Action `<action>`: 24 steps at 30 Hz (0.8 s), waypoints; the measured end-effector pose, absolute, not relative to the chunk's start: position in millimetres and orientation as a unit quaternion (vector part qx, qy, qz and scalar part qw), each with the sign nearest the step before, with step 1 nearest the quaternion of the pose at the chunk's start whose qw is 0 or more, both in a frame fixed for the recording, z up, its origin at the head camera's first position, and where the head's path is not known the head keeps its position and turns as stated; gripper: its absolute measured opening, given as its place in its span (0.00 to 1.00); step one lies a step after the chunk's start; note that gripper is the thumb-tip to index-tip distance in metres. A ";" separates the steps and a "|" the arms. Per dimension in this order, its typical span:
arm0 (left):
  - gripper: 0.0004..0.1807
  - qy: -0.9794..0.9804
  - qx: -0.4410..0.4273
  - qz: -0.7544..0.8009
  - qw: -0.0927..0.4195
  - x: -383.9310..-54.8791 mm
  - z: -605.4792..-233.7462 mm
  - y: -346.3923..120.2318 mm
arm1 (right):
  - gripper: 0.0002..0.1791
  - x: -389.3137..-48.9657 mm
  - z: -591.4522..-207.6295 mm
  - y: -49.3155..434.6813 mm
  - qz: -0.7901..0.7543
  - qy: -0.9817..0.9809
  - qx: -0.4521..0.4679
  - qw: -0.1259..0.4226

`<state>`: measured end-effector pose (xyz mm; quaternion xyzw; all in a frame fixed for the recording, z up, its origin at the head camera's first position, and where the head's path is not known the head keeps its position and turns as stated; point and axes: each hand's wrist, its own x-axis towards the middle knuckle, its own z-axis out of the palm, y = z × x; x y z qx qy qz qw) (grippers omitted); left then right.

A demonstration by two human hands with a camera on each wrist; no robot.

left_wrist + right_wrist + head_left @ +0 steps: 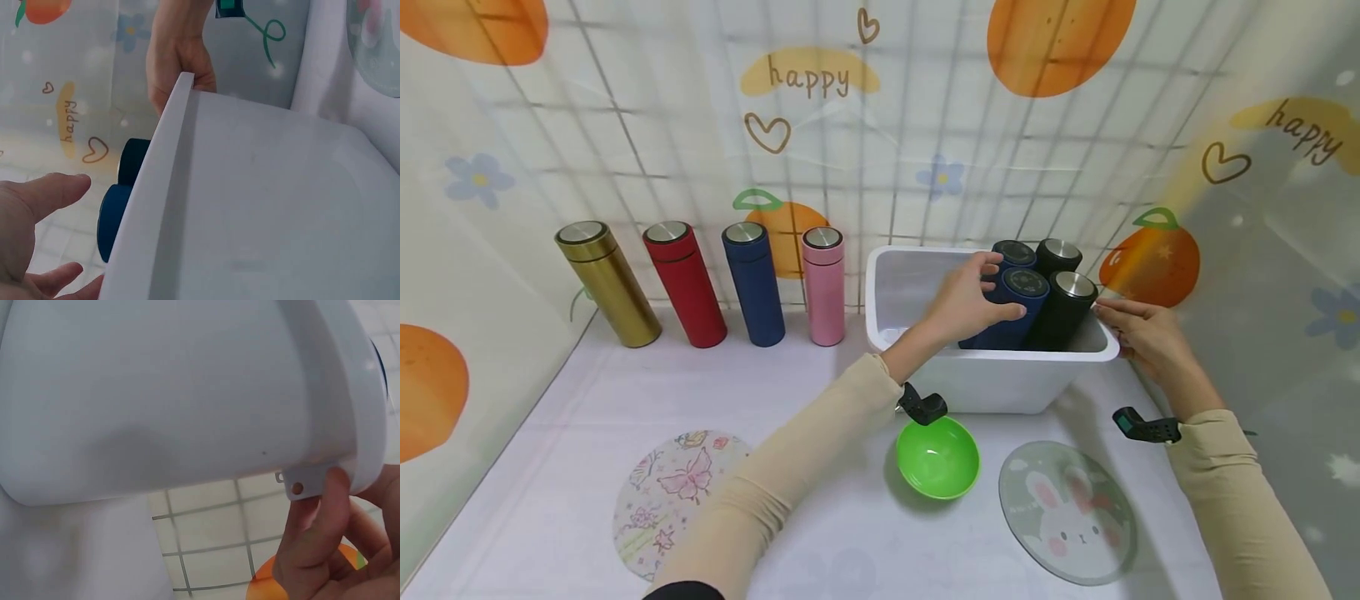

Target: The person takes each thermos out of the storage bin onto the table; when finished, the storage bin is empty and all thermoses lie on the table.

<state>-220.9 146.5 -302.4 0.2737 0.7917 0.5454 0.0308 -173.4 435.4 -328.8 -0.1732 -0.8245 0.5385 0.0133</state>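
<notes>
Left hand (970,302) over the bin (1000,383), fingers and thumb spread, right up by the front blue bottle (1027,283) and the rear blue bottle (1015,252). From the left wrist there's a gap in view, so I'd call it no grip; whether a fingertip brushes either one, I can't tell. Right hand (1150,342) is pinching the bin's right end, thumb on a little tab (309,480) under the rim.

Here's the worry: that left thumb sits so near, a careless squeeze could knock the front blue into the black pair (1063,312). All four crowd the bin's right side; if that end were hoisted by the tab alone, they could slide left, and so slight a pinch could slip. Down front, a low sweep of the left cuff might catch the bowl (938,458).

What am I missing? The four bottles' bases, behind the bin's front wall. The left sleeve (805,454) covers part of the butterfly mat (670,492); the rabbit mat (1067,512) shows whole. Something black (685,592) is cut off at the bottom edge, no naming it. Along the back, gold (613,292), red (688,287), navy (754,287) and pink (824,287) bottles stand in a row; their contents, no telling.
</notes>
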 end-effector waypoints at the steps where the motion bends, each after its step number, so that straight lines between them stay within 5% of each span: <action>1: 0.44 0.794 0.272 0.543 0.028 -221.2 -303.0 148.7 | 0.41 -173.3 -329.3 435.3 0.539 -0.824 -0.175 0.014; 24: 0.44 0.846 0.257 0.467 -0.012 -232.7 -313.1 173.5 | 0.38 -173.7 -329.3 436.9 0.557 -0.812 -0.175 0.016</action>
